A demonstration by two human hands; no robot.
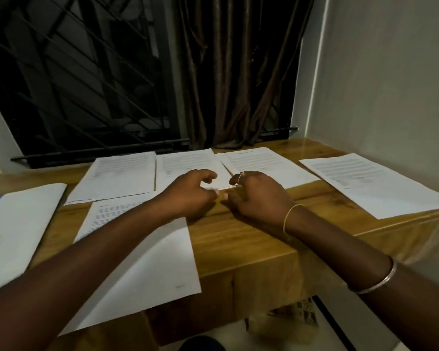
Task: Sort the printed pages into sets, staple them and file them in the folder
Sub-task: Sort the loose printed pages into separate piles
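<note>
Mid-sort, left hand (190,192) and right hand (257,195) pinch 1 printed page (185,163) by its near edge; next, lift it to its set.

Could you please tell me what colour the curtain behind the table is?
Dark brown with a slight sheen; the curtain shows best in the head view, the only one.

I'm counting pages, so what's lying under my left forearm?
A printed page on the wooden table, overhanging its front edge. The left forearm hides a diagonal strip of it, so text there cannot be seen.
</note>
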